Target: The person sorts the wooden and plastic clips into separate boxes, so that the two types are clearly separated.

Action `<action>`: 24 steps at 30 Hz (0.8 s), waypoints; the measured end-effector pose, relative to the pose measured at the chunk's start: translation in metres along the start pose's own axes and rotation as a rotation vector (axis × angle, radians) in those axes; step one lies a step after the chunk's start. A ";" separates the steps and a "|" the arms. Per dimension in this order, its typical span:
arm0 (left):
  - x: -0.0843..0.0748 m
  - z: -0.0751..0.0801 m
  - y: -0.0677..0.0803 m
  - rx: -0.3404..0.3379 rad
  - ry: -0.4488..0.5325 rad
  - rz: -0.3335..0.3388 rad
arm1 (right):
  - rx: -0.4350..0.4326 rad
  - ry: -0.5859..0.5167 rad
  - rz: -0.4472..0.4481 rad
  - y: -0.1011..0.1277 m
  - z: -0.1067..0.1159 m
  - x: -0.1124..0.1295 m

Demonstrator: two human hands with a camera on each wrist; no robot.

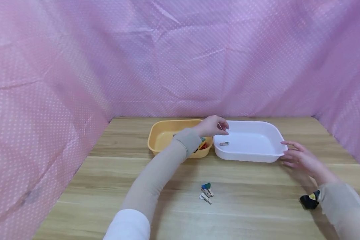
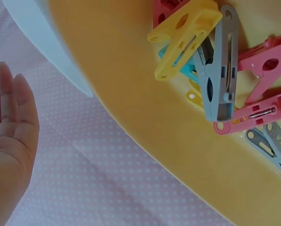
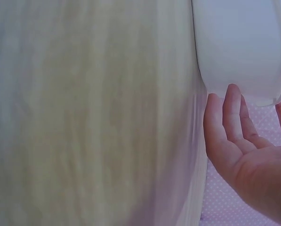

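My left hand [image 1: 212, 126] is over the adjoining ends of the yellow tray [image 1: 156, 146] and the white tray [image 1: 249, 157]. In the left wrist view its fingers [image 2: 8, 101] lie fairly straight, with nothing visible in them. Plastic clothespins in yellow, grey [image 2: 219, 70] and red [image 2: 267, 110] lie piled inside the yellow tray. One small wooden clothespin [image 1: 224, 143] is in the white tray's left end. My right hand [image 1: 303, 160] touches that tray's right end, its fingers [image 3: 232, 110] loosely bent against the outer wall.
Several small wooden clothespins [image 1: 206, 193], with blue, green and white decorations, lie on the wooden table [image 1: 108, 200] in front of the trays. A black and yellow object [image 1: 310, 200] sits beside my right forearm. Pink dotted cloth [image 1: 174, 73] hangs behind and at both sides.
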State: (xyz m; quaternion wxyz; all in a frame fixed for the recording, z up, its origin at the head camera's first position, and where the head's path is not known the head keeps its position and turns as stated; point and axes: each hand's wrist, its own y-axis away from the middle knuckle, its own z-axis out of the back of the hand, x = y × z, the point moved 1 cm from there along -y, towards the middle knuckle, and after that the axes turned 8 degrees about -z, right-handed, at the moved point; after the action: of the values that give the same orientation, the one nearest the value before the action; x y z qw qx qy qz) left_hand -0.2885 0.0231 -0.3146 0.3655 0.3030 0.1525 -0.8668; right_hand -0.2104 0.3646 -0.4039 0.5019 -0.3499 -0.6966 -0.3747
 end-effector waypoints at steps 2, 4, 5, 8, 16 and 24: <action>0.000 0.003 0.002 -0.017 0.011 -0.001 | -0.007 0.006 0.004 -0.001 0.000 0.003; -0.001 0.005 0.005 -0.032 0.024 0.000 | -0.020 0.021 0.004 -0.002 0.000 0.005; -0.001 0.006 0.006 -0.038 0.026 -0.002 | -0.024 0.025 0.000 -0.002 0.000 0.006; -0.003 0.006 0.010 -0.056 0.046 -0.002 | -0.027 0.036 -0.010 -0.001 -0.001 0.006; -0.004 0.001 0.024 -0.142 0.091 0.003 | -0.041 0.032 -0.025 0.000 -0.001 0.004; -0.001 -0.008 0.038 -0.166 0.123 0.011 | -0.061 0.045 -0.042 0.001 -0.002 0.003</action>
State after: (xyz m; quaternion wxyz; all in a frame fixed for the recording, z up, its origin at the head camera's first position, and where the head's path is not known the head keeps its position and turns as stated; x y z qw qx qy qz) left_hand -0.2575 0.0011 -0.3219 0.3840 0.3251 0.2445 -0.8289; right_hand -0.2094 0.3638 -0.4004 0.4984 -0.3419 -0.6806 -0.4141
